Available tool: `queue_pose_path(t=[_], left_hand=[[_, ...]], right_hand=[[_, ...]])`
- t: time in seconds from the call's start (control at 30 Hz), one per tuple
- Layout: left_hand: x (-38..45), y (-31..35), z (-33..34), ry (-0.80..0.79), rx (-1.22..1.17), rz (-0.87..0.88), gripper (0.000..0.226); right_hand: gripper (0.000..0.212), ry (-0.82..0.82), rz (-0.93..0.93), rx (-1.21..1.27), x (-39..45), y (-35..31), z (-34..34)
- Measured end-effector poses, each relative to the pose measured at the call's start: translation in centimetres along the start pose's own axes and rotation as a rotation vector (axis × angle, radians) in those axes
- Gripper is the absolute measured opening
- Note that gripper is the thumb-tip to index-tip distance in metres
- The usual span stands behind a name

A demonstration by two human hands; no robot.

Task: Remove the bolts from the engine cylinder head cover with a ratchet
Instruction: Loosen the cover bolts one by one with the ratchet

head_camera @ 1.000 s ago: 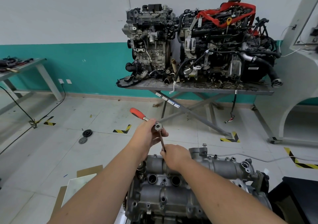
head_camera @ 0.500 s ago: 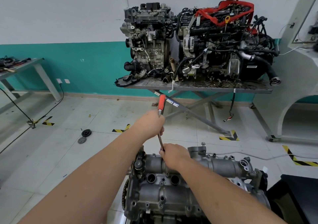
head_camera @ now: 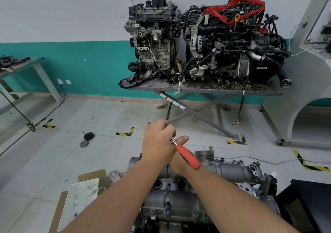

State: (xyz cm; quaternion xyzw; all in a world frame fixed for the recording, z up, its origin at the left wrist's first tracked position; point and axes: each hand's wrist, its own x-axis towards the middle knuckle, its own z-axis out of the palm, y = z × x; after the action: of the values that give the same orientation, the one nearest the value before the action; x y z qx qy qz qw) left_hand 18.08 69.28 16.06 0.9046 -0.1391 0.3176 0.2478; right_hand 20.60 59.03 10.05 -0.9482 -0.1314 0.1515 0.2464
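Fingers of the left hand (head_camera: 158,144) wrap the ratchet (head_camera: 187,155) at its head, above the cylinder head cover's (head_camera: 231,168) far edge. The right hand (head_camera: 180,158) lies beneath; its grip I cannot tell. Unseen beneath both, the socket may ride off the bolt and round it.

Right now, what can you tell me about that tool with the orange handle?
It is a ratchet: a thin bare metal shank running into a fat orange grip, seemingly plastic or rubber. It slopes down to the right above the grey engine cylinder head cover, its grip end blurred. The left hand curls round its upper end, hiding the head. The right hand lies beneath, thumb beside the shank. Whether a socket sits on a bolt cannot be seen.
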Motion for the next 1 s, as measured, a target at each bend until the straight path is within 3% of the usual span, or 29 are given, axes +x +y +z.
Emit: queue_pose_path(t=[0.13, 0.2, 0.3, 0.4, 0.7, 0.87, 1.0], left_hand=[[-1.4, 0.0, 0.7, 0.064, -0.477, -0.22, 0.033], [-1.4, 0.3, 0.8, 0.114, -0.655, -0.344, 0.022], [-0.8, 0.7, 1.1, 0.114, -1.08, -0.79, 0.033], [-0.5, 0.2, 0.7, 0.114, -1.272, -0.985, 0.051], [2.1, -1.8, -2.3, -0.106, -1.157, -1.111, 0.041], [2.6, -2.2, -3.3, -0.365, -1.095, -1.016, 0.035], [1.5, -2.3, -3.0, -0.369, -1.194, -0.935, 0.034]], right_hand=[[0.014, -0.044, 0.008, -0.218, 0.1, -0.1, -0.2], [0.023, -0.038, 0.031, -0.204, 0.4, 0.0, -0.1], [0.03, -0.017, 0.069, -0.195, 0.5, 0.1, -0.1], [0.031, -0.006, 0.069, -0.195, 0.6, 0.2, 0.1], [0.032, 0.027, 0.045, -0.199, 0.8, 0.5, 0.5], [0.033, 0.016, 0.046, -0.199, 0.9, 0.6, 0.5], [0.034, 0.002, 0.047, -0.214, 1.0, 0.5, 0.3]])
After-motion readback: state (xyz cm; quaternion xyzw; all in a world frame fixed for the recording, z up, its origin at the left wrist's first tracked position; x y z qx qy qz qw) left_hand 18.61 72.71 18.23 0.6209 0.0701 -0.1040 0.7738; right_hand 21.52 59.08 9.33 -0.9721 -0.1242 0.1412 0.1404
